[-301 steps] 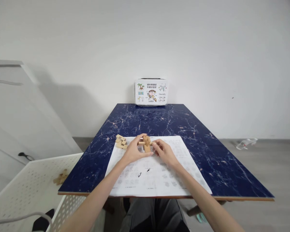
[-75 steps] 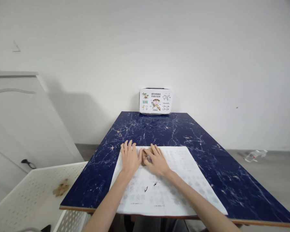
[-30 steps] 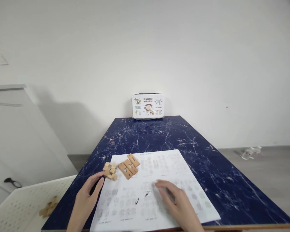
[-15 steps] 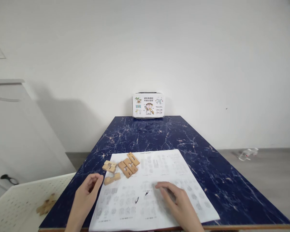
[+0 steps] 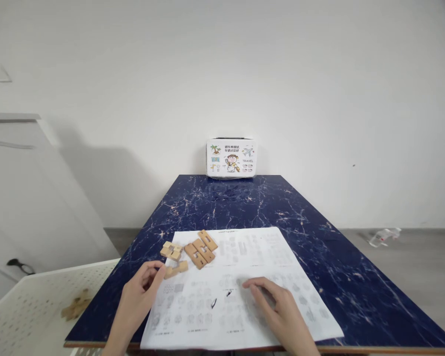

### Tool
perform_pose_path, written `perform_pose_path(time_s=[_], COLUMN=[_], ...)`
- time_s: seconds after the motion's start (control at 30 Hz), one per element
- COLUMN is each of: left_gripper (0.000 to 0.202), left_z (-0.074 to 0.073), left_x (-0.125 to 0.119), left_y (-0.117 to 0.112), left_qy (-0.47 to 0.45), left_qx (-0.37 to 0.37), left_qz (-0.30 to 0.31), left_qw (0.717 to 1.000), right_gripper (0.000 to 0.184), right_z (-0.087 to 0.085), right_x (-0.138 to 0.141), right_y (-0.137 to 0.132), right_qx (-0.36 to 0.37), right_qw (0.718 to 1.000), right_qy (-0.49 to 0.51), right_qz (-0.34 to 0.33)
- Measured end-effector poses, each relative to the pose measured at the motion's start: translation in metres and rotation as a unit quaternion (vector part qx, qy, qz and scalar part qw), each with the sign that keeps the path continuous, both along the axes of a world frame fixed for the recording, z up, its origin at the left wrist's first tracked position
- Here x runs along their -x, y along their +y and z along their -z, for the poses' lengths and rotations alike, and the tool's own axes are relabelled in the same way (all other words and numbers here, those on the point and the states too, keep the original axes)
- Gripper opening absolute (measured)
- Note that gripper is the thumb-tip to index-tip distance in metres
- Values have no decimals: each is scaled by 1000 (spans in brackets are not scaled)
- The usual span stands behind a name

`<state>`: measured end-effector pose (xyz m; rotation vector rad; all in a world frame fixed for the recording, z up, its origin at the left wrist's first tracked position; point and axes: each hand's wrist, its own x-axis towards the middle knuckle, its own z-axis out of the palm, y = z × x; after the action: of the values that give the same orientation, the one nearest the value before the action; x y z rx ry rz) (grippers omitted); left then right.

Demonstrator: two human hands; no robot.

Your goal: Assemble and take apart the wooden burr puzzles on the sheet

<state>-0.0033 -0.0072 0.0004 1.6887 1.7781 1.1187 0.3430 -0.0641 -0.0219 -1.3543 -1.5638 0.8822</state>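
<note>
Several wooden puzzle pieces lie at the far left of a printed paper sheet: a flat row of three notched bars, a small stack just left of it, and one single piece nearer me. My left hand rests at the sheet's left edge, fingers curled, thumb and forefinger at that single piece; whether it grips the piece I cannot tell. My right hand lies flat on the sheet, fingers stretched out and holding nothing.
The sheet lies on a dark blue marbled table. A white box with cartoon prints stands at the table's far edge against the wall. A white perforated basket holding a wooden object stands at my lower left. A plastic bottle lies on the floor.
The assembled puzzle I held ten seconds ago now lies apart in flat pieces. Both hands drew back toward me. In the last second one piece came off the small stack toward my left hand.
</note>
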Motion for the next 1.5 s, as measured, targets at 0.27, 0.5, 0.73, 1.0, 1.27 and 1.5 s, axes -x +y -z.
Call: perform_pose_path(time_s=[0.27,0.5,0.73,1.0,1.27,1.5], left_gripper=[45,44,46,44,47,46], left_z=[-5,-1,1,-2,-5,-2], left_x=[-3,0,0,-3,-5,-2], left_y=[-1,0,2,3,0,1], left_qy=[-4,-4,2,7,1,10], left_qx=[-5,-6,-5,-8,-3,3], left_qz=[-1,6,7,-1,2,-3], left_qw=[1000,1000,1000,1000,1000,1000], right_gripper=[37,37,37,39,42,39], right_z=[-2,-6,-7,-10,-6,-6], right_x=[0,0,-1,-1,-1,-1], right_y=[-3,-4,-4,-4,-4,-6], right_qx=[-8,1,9,-7,15,5], right_qw=[1000,1000,1000,1000,1000,1000], right_qy=[1,3,11,11,2,3], right_qz=[5,2,7,11,7,11])
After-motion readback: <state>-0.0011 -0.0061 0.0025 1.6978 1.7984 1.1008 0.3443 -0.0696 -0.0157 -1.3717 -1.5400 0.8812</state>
